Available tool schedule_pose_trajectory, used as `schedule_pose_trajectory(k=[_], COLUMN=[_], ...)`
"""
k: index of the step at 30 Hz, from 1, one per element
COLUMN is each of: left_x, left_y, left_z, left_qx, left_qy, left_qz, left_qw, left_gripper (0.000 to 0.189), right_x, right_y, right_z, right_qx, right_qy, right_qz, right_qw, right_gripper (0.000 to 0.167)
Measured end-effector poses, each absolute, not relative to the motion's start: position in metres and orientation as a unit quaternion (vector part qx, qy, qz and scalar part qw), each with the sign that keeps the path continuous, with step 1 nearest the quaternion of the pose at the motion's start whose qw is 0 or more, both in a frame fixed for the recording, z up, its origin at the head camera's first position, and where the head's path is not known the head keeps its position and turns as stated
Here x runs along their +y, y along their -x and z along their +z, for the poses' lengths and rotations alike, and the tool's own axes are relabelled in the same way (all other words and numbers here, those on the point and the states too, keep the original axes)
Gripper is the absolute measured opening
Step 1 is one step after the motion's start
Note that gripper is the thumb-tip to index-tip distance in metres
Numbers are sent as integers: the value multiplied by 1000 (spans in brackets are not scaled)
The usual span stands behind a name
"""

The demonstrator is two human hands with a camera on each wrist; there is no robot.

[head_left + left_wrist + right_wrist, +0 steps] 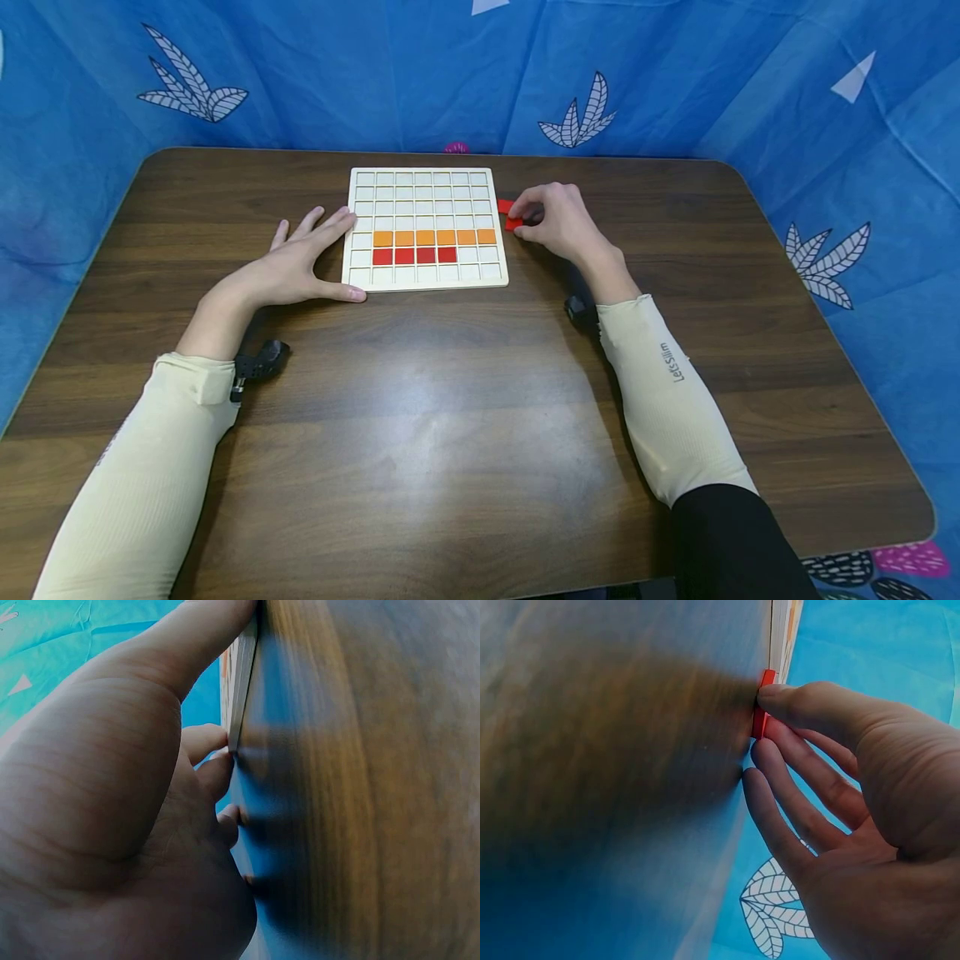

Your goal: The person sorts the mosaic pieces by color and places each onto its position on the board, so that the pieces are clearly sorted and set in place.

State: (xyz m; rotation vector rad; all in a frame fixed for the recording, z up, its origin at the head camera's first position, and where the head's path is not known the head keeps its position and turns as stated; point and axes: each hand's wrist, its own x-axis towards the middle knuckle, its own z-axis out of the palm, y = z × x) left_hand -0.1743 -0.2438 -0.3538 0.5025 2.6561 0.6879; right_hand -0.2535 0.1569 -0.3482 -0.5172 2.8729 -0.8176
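Note:
A pale wooden grid board point(420, 280) lies on the table, with several orange tiles point(425, 238) in one row and several red tiles point(425, 256) in the row nearer the person. My left hand point(288, 267) is spread at the board's left side, its thumb at the near edge and index fingertip at the left edge. Just off the board's right edge, my right hand point(561, 223) pinches a loose red tile point(513, 224) between thumb and fingers. Its red side point(763, 712) shows under the thumb in the right wrist view. Another red tile point(505, 206) lies beside it, partly covered by the fingers.
The brown wooden table point(420, 400) has rounded corners. Behind it hangs a blue cloth point(322, 75) with white leaf prints. Each wrist carries a small black camera, the left one point(262, 360) close above the tabletop.

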Motion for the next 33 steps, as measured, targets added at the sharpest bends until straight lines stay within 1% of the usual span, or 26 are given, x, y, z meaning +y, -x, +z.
schedule_pose_trajectory(k=[5, 10, 18, 33], left_x=[-244, -244, -244, -243], left_y=[174, 173, 173, 174], left_z=[-354, -354, -354, -354], left_qx=[937, 937, 939, 938], left_qy=[-178, -178, -175, -175], left_qz=[247, 248, 243, 244], left_qw=[172, 170, 172, 173], left_gripper=[121, 120, 121, 121], right_x=[157, 156, 144, 120], right_y=[253, 252, 243, 228], right_z=[-347, -347, -345, -344], right_qx=[946, 943, 925, 906], right_qy=[172, 180, 222, 305], right_qz=[-271, -275, -308, -287], right_qw=[54, 41, 34, 64], right_gripper=[23, 22, 24, 23])
